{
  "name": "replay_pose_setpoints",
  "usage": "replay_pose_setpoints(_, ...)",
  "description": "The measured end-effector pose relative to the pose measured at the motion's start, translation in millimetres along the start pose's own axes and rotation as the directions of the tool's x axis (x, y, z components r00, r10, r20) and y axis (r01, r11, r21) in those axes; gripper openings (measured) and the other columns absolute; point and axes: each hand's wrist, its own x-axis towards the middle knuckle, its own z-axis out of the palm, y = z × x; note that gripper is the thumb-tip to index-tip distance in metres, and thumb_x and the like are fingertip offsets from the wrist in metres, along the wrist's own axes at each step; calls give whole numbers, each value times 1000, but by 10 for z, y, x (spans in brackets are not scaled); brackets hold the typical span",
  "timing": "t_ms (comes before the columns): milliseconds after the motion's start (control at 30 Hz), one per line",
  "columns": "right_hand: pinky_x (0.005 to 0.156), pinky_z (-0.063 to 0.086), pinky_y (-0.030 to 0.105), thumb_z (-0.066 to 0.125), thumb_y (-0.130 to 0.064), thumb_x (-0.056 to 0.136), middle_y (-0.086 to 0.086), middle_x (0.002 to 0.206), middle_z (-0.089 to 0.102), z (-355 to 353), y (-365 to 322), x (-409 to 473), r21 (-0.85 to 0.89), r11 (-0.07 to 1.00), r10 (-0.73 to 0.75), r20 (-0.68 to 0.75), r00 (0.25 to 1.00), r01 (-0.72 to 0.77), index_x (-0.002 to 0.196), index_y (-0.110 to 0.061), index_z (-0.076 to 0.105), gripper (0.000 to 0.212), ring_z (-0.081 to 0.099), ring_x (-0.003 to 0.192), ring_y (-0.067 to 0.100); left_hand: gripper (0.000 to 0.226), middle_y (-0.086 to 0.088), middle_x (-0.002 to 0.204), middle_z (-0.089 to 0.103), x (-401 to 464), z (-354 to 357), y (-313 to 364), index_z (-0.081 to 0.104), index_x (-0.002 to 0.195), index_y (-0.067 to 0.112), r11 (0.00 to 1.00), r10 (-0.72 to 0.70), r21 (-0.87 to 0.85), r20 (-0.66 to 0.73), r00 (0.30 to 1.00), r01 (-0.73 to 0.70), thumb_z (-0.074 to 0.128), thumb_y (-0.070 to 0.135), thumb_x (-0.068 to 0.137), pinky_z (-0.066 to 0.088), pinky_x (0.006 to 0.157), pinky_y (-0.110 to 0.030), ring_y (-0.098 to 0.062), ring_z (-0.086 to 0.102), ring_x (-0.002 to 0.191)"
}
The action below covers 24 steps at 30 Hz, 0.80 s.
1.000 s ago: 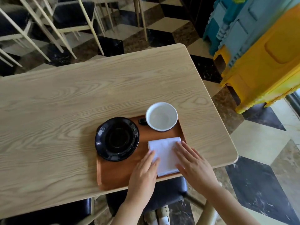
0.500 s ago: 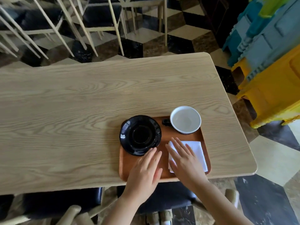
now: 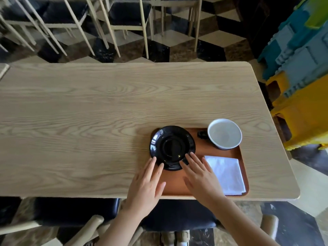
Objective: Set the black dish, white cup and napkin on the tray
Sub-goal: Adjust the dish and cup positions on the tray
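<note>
A brown tray (image 3: 201, 153) lies at the table's near right edge. The black dish (image 3: 172, 147) rests on its left end and overhangs the tray's left rim. At the tray's far right corner stands the white cup (image 3: 224, 133), its dark handle pointing left. The folded white napkin (image 3: 226, 174) lies flat on the tray's near right part. My left hand (image 3: 146, 186) is open, its fingertips at the dish's near left rim. My right hand (image 3: 200, 176) is open too, fingertips touching the dish's near right rim, just left of the napkin.
The light wooden table (image 3: 106, 121) stretches far to the left. Chairs (image 3: 124, 18) stand beyond its far edge and a dark-seated chair (image 3: 76, 208) sits under the near edge. Stacked blue and yellow plastic crates (image 3: 305, 86) stand close to the right.
Both hands have left the napkin and moved left to the near rim of the black dish. The camera view has shifted, so the tray appears further right.
</note>
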Motion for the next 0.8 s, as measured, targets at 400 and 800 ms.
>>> replay_pose_setpoints(400,107,32,43,35,-32,85,6,133,57,-2,-103,-277,-1,1000,-20,34,999,20,124,-20,58,47,45,130,24,54,-9,150,33,-352,44,-4,37,140,19,998,22,-66,27,999,-20,34,43,93,36,107,-32,-19,33,137)
replay_pose_setpoints(800,101,39,48,34,-34,85,7,128,61,-49,-159,-281,-3,1000,10,57,998,-10,118,-20,62,45,49,127,25,53,-11,144,42,-325,-29,24,45,135,17,1000,2,-13,65,998,-1,34,45,91,46,99,-43,-24,40,133)
